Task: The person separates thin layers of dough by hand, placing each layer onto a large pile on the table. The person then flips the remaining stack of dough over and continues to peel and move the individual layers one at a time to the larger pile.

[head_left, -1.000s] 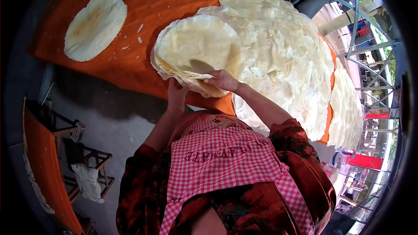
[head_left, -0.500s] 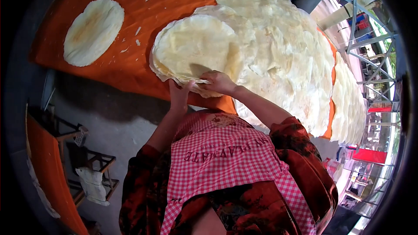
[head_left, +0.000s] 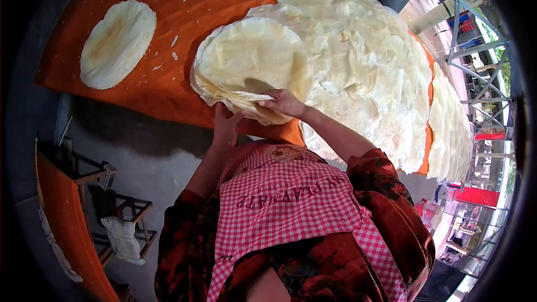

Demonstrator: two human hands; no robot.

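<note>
A stack of thin, round pale flatbreads (head_left: 246, 56) lies near the front edge of the orange-covered table. My right hand (head_left: 284, 103) pinches the near rim of the upper flatbreads and lifts it a little, so the layers part there. Just left of it, my left hand (head_left: 225, 128) is at the stack's near edge, thumb and fingers apart. Some of its fingertips are hard to make out against the bread's edge.
One browned flatbread (head_left: 117, 45) lies apart at the left on the orange cloth (head_left: 173, 84), with crumbs nearby. Many overlapping flatbreads (head_left: 363, 78) spread to the right. Wooden stools (head_left: 131, 212) stand on the floor at lower left, beside another orange-covered surface (head_left: 67, 212).
My left hand has moved slightly down and left, its thumb away from the upper layers. The near rim under my right hand is raised, with a wider gap between layers.
</note>
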